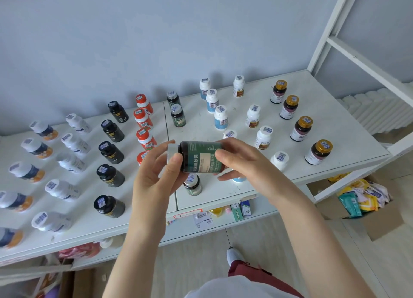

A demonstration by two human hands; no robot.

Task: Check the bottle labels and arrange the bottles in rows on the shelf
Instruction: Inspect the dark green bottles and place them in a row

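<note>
Left hand (156,177): raised before white metal shelf (335,127), fingers (176,163) clenched round silver cap (172,149).
Row of matching green-labelled bottles (177,116): two upright at back, front bottle (192,184) just under held item. Open gap between, probably the slot to fill.
Dark brown round bottle with green label (201,157): airborne, long axis level, cap leftward, label facing up.
Right hand (243,161): fingers wrapped round base end, equally near.

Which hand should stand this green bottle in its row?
Probably left: the left hand holds the green bottle by its cap, while the right hand covers the base end that must land.
</note>
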